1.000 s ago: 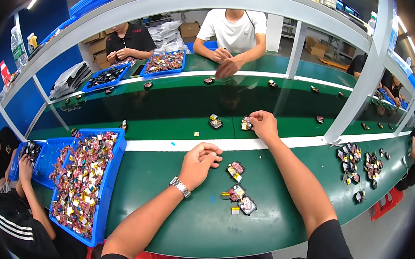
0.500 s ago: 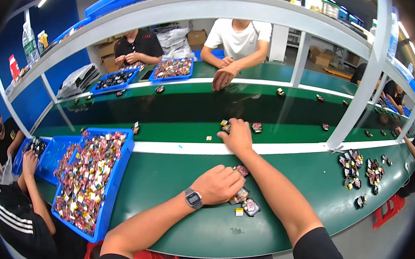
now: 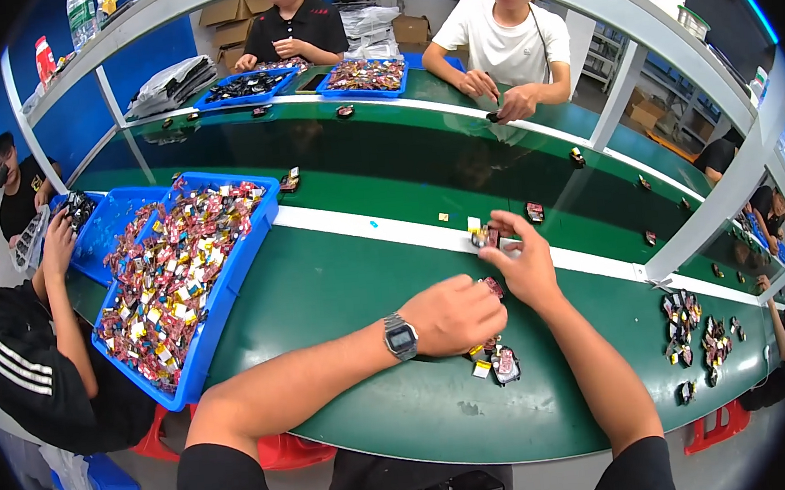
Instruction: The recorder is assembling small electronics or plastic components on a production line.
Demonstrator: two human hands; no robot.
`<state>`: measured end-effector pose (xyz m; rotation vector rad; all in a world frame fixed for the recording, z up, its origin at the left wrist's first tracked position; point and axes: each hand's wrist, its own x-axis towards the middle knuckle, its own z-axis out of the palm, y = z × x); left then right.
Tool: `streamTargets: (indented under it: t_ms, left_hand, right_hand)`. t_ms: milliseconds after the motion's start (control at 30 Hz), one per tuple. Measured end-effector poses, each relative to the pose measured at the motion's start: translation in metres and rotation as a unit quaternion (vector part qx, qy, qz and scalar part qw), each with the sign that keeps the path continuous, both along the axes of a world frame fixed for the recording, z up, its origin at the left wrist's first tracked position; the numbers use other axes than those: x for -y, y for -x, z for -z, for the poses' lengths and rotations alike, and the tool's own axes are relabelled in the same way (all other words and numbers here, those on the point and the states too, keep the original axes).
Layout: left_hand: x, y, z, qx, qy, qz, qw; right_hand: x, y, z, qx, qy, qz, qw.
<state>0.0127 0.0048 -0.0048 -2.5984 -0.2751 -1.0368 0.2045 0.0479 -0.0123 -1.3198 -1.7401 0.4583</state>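
Observation:
My right hand point(image 3: 527, 263) pinches a small electronic part point(image 3: 482, 236) between thumb and fingers, just over the white strip; the part is dark and reddish with a pale yellow-white tab. My left hand point(image 3: 459, 317), below a wristwatch point(image 3: 401, 338), is curled, its fingertips turned down; whatever they grip is hidden. Right beside those fingers, a similar part point(image 3: 492, 286) shows partly. Under and in front of the left hand, several more lie on the green table, among them a red-and-black part point(image 3: 507, 365) and one with a yellow-white tab point(image 3: 482, 369).
A blue tray point(image 3: 229, 301) heaped with parts stands at the left, beside a seated co-worker point(image 3: 20, 362). Loose parts point(image 3: 681, 313) lie in clusters to the right. Beyond the white strip point(image 3: 373, 232), a green belt point(image 3: 386, 166) carries scattered pieces. Two people work across it, under a grey frame.
My right hand has lifted from the belt, bringing a part back toward the white strip. The left hand stays curled near the small pile. The view has shifted.

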Motion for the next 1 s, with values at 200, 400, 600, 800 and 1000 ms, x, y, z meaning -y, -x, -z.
streamTargets:
  t_ms: [200, 400, 600, 800, 1000]
  left_hand:
    - [-0.037, 0.014, 0.0, 0.297, 0.502, -0.087, 0.808]
    - [-0.048, 0.026, -0.001, 0.188, 0.787, 0.052, 0.585]
    - [-0.046, 0.027, -0.005, 0.211, 0.831, 0.072, 0.51]
    - [-0.043, 0.023, 0.002, 0.265, 0.823, 0.086, 0.495]
    - [-0.04, 0.022, 0.002, 0.268, 0.829, 0.112, 0.478]
  right_hand:
    - [0.03, -0.003, -0.015, 0.03, -0.006, -0.099, 0.995]
    - [0.037, 0.0, -0.021, 0.068, -0.028, -0.177, 0.981]
    - [0.035, -0.004, -0.02, 0.086, -0.122, -0.16, 0.976]
    - [0.043, 0.01, -0.02, 0.105, -0.139, -0.105, 0.979]
    - [0.037, 0.007, -0.016, 0.131, -0.162, -0.12, 0.971]
